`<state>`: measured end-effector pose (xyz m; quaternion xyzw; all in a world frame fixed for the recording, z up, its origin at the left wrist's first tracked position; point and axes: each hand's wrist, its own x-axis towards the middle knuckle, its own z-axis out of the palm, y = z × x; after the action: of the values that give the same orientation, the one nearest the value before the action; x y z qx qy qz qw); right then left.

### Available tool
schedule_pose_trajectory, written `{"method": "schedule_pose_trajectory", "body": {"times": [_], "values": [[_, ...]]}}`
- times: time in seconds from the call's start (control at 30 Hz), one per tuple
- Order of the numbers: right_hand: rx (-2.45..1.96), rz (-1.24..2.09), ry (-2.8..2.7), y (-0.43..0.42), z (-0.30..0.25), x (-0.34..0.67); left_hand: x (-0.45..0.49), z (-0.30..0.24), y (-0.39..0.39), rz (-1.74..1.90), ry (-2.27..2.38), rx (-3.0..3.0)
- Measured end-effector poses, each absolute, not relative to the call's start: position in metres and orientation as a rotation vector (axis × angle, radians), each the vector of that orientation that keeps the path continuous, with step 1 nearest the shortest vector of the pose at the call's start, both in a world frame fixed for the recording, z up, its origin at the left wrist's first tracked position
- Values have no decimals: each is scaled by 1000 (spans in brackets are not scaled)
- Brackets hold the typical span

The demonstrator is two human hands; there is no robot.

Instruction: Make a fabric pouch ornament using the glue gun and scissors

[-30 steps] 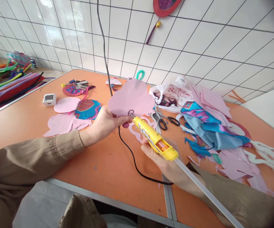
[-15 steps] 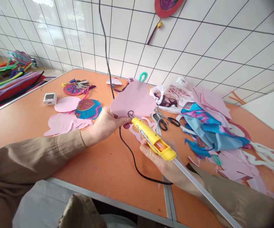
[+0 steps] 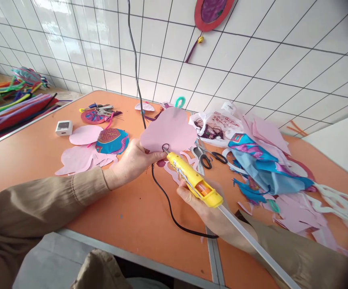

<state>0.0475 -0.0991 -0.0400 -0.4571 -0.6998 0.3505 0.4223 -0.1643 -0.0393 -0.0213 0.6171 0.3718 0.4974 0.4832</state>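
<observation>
A pink cut-out piece with a wavy edge is pinched at its lower left by my left hand, thumb on top. Near my thumb a small dark cord loop lies on the piece. My right hand grips a yellow hot glue gun from below, its fingers mostly hidden. The gun's nozzle meets the lower edge of the piece, beside the loop and my thumb tip. From the gun's rear end sticks out a long whitish glue stick.
A black cable crosses the orange table. Scissors lie right of the pink piece, by a white plastic bag. Blue fabric and pink scraps cover the right side. At left are a white box and a blue patterned piece.
The whole view has shifted slightly, with more of the wall ornament showing. Both hands keep their grip, and the glue gun's tip stays at the same spot by the loop.
</observation>
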Motion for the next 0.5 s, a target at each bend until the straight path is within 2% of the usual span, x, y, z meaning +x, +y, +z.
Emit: {"method": "schedule_pose_trajectory", "body": {"times": [0.5], "values": [[-1126,892,-1755,-99,-43,48,-165,-12,-44,1156,926,1473]]}}
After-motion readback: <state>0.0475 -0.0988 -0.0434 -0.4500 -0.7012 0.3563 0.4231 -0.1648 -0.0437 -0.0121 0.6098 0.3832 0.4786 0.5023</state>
